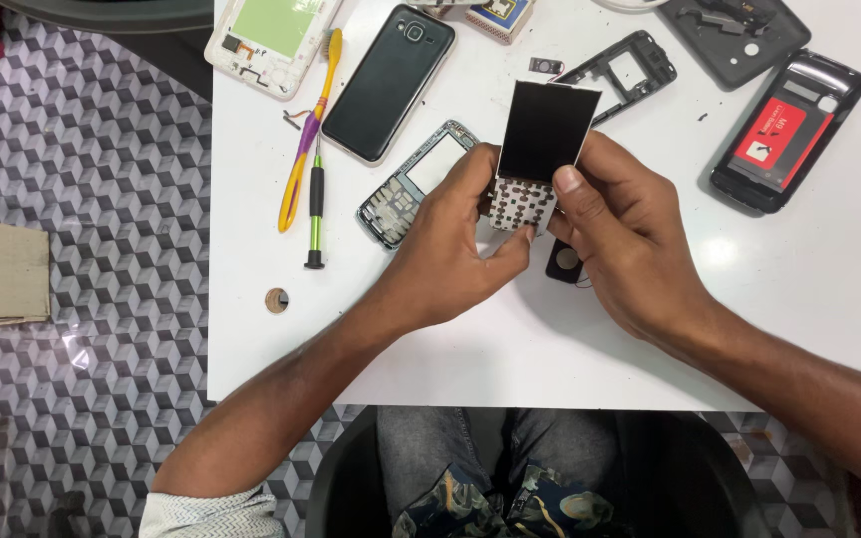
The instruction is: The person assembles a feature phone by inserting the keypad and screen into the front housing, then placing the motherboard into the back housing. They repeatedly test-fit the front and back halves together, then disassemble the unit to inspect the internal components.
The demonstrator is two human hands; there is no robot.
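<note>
Both my hands hold a small phone circuit board [540, 149] above the white table [510, 339]. The board has a dark screen on its upper part and a dotted keypad area below. My left hand [450, 239] grips its lower left side, thumb under the keypad. My right hand [615, 229] grips the right side, thumb pressed on the edge where screen meets keypad. A small black round part [562, 261] lies on the table just under my hands. A silver phone frame [413, 181] lies to the left of my left hand.
Left on the table lie an orange-and-purple toothbrush [308, 134] and a green-handled screwdriver [316, 204]. A black smartphone [391, 82], a white back frame [271, 40], a black frame [625, 72] and a phone with a red battery [787, 130] lie behind. A round hole [277, 300] marks the table's left side.
</note>
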